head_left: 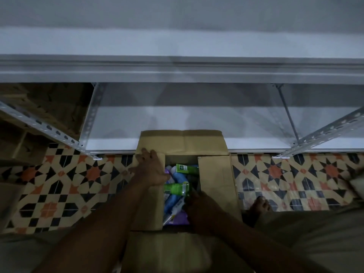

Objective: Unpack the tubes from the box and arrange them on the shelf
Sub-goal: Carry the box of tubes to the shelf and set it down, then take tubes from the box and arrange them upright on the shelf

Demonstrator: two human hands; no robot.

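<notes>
An open cardboard box (215, 178) stands on the tiled floor in front of a white metal shelf (256, 142). Inside lie several tubes, green, blue, purple and white. My left hand (150, 167) lies flat on the box's left flap, fingers spread, pressing it outward. My right hand (199, 205) reaches down into the box at its near side and holds a green tube (176, 188) by its end; the fingers are dark and partly hidden. Another green tube (185, 168) lies at the far side of the box.
The lowest shelf board is bare and white, with slotted grey uprights (327, 131) at left and right. An upper shelf edge (177, 69) spans the view overhead. Patterned floor tiles (285, 182) lie either side. My bare foot (260, 205) rests right of the box.
</notes>
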